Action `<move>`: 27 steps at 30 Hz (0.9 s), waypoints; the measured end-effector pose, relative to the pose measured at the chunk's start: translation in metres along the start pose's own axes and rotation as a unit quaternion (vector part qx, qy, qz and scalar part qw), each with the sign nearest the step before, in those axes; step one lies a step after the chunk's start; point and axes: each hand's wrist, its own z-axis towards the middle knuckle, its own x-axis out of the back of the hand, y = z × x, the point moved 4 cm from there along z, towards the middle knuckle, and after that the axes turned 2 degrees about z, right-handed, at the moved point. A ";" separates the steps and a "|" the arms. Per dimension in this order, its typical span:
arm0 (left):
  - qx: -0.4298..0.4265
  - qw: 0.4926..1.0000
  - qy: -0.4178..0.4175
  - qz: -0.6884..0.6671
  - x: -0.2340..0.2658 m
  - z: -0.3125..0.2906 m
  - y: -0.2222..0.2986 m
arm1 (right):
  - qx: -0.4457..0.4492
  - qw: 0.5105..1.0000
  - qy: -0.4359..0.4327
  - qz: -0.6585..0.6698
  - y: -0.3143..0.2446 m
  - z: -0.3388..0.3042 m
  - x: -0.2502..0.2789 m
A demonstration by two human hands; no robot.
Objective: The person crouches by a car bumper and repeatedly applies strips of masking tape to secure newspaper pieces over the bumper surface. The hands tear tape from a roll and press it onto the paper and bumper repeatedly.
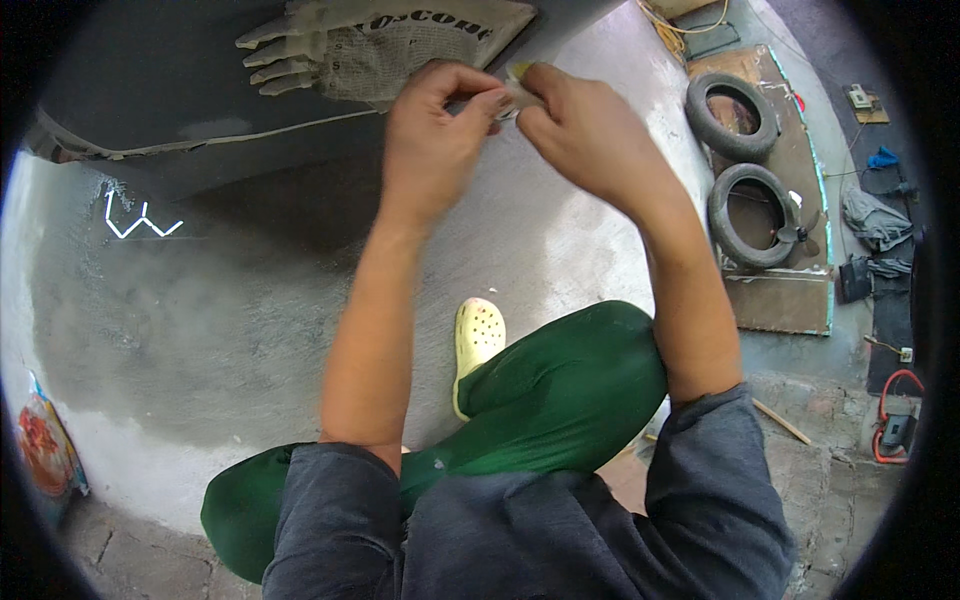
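My left hand (430, 130) and my right hand (590, 130) meet at the upper middle, fingertips close together. Both pinch a small pale, yellowish piece (516, 88) that looks like masking tape; fingers cover much of it. Just beyond them is a dark, smooth panel (160, 75) that looks like car bodywork. A sheet of newspaper (390, 62) lies against the panel, with pale tape strips (275, 55) fanning out from its left side. My left hand overlaps the paper's lower right part; whether it touches the paper I cannot tell.
Two black tyres (755, 262) lie on a worn board (775, 300) at the right. Beyond are a crumpled grey plastic bag (877, 218) and a red cable (884, 405). A colourful bag (45, 440) stands at far left. My yellow clog (478, 335) rests on the concrete floor (250, 330).
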 end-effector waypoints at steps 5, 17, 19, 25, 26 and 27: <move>0.005 0.997 0.075 -0.032 0.004 0.005 0.021 | -0.074 0.996 -0.049 0.001 0.016 -0.011 0.005; 0.076 0.996 0.046 -0.022 -0.012 0.026 0.033 | 0.111 0.976 0.150 0.114 -0.020 -0.012 0.026; 0.072 0.996 0.044 -0.013 -0.011 0.029 0.034 | 0.097 0.979 0.140 0.112 -0.016 -0.010 0.024; 0.079 0.995 0.054 -0.010 -0.014 0.029 0.038 | 0.093 0.981 0.136 0.104 -0.015 -0.009 0.019; 0.074 0.996 0.051 -0.014 -0.014 0.029 0.037 | 0.095 0.980 0.139 0.104 -0.013 -0.007 0.017; 0.069 0.996 0.049 -0.019 -0.013 0.030 0.036 | 0.097 0.980 0.142 0.104 -0.012 -0.006 0.016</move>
